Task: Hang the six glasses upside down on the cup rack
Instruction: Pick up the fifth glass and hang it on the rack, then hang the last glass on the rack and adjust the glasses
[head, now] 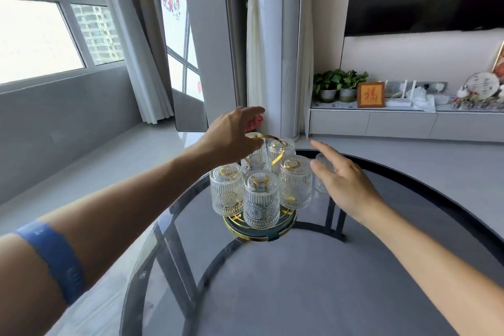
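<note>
Five glasses (261,200) hang upside down on the cup rack (268,219). The sixth glass (321,172) stands on the counter (300,281) at three o'clock of it, beside the spread, empty right hand (343,183). The left hand (234,135), fingers apart, hovers above.

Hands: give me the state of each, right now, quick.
Left hand: open, fingers spread above the cup rack handle, holding nothing.
Right hand: open, holding nothing, in front of a glass that it partly hides.

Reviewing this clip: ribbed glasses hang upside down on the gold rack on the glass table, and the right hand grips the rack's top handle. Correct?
Not quite. In the head view the left hand is at the gold rack's top handle; the right hand is open beside the glasses. The rest holds.
</note>
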Demonstrator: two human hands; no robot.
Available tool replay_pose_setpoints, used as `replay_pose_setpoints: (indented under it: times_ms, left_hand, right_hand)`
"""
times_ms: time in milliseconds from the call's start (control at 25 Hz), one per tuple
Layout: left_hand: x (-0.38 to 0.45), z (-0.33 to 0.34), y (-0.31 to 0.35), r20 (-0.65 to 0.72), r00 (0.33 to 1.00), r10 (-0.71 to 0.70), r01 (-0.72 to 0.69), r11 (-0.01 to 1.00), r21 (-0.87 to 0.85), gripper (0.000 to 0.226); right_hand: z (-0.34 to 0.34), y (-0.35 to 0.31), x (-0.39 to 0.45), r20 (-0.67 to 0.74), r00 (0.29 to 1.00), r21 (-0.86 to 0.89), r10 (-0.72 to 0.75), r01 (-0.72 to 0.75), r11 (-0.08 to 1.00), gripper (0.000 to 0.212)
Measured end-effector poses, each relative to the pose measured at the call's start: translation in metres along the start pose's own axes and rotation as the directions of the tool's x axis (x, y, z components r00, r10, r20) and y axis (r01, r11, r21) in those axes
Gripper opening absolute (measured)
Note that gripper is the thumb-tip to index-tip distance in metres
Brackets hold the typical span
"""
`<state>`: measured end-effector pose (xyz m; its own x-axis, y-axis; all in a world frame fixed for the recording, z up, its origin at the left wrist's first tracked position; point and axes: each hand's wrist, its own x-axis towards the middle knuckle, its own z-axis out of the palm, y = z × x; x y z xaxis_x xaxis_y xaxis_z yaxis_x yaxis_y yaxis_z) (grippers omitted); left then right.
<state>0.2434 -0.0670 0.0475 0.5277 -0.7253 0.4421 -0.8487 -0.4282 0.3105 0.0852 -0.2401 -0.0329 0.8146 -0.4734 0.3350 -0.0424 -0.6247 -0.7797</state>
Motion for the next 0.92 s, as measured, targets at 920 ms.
replay_pose_setpoints:
  times_ms: [920]
  left_hand:
    - [0.034,0.266,0.101,0.023,0.912,-0.408,0.396,0.868,-0.299,0.11]
  right_hand:
    - [-0.027,0.181,-0.1,0.105,0.967,-0.61,0.231,-0.121,0.783,0.078]
